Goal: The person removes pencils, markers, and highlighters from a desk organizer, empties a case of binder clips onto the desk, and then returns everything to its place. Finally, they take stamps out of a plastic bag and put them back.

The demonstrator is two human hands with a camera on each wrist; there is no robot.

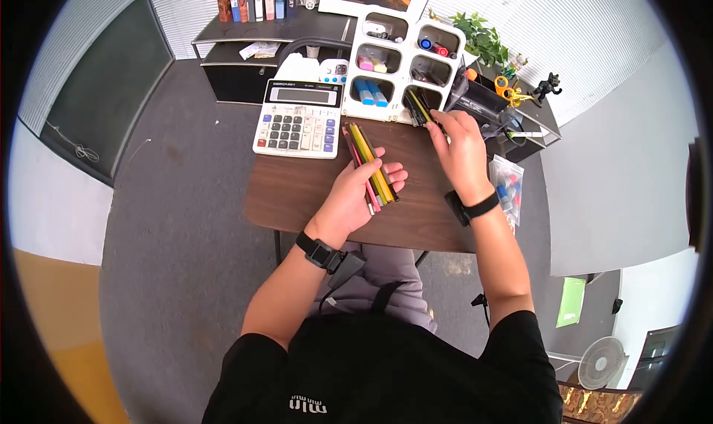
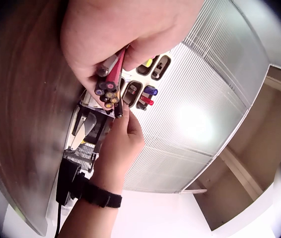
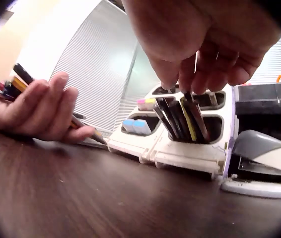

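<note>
My left hand (image 1: 345,194) lies palm up over the table and grips a bundle of colored pencils (image 1: 371,168), with the thumb across them. Their blunt ends show in the left wrist view, beside a red and a black one. My right hand (image 1: 462,145) reaches to the lower right compartment of a white desk organizer (image 1: 408,53). Several slim dark pencils (image 3: 180,121), one with a yellow-green side, lean in that compartment. The thumb and fingers pinch at their upper ends in the right wrist view; how many are held is hidden.
A calculator (image 1: 297,119) lies left of the organizer. Blue-and-white blocks (image 1: 370,92) fill the neighboring compartment. To the right are a stapler (image 3: 259,148), orange scissors (image 1: 512,93) and a clear bag of markers (image 1: 506,186). The wooden table (image 1: 297,194) ends close to my body.
</note>
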